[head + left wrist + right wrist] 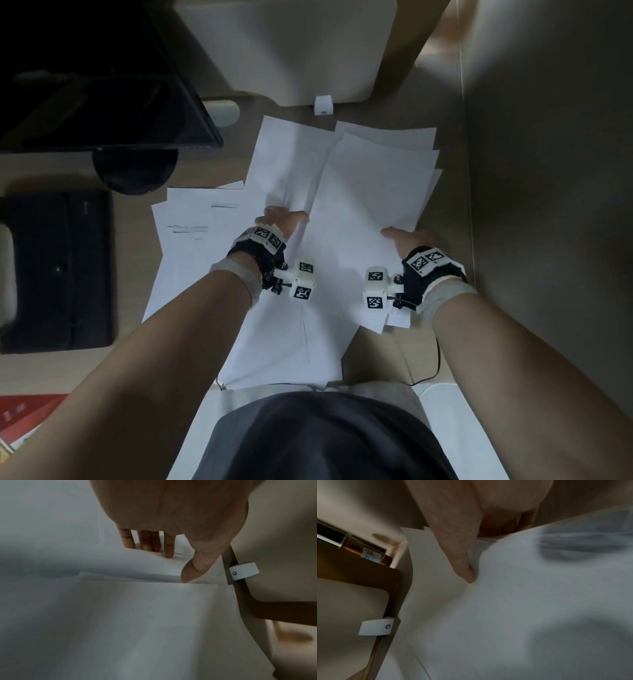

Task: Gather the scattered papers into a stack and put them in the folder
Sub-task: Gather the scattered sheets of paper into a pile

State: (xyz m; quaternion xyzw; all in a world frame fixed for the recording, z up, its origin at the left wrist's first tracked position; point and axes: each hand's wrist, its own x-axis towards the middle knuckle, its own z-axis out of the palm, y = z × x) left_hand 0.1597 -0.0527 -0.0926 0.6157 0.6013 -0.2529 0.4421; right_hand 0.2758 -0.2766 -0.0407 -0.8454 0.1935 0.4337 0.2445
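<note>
Several white papers point(359, 205) lie fanned and overlapping across the middle of the desk. My left hand point(284, 219) is at the centre of the pile. The left wrist view shows this left hand point(178, 566) with fingers point(169, 547) laid on a bulged sheet point(102, 566) and the thumb pushed against its near edge, pinching it. My right hand point(411, 236) grips the right-hand bundle, thumb on top. In the right wrist view the right hand point(486, 551) has its other fingers curled behind the papers point(522, 601). A black folder point(58, 270) lies closed at the desk's left side, away from both hands.
A dark monitor point(102, 85) on a round base point(135, 171) stands at the back left. A white box point(291, 51) with a small white clip point(323, 104) sits behind the papers. A red booklet point(24, 421) lies near left. A wall point(548, 171) bounds the right.
</note>
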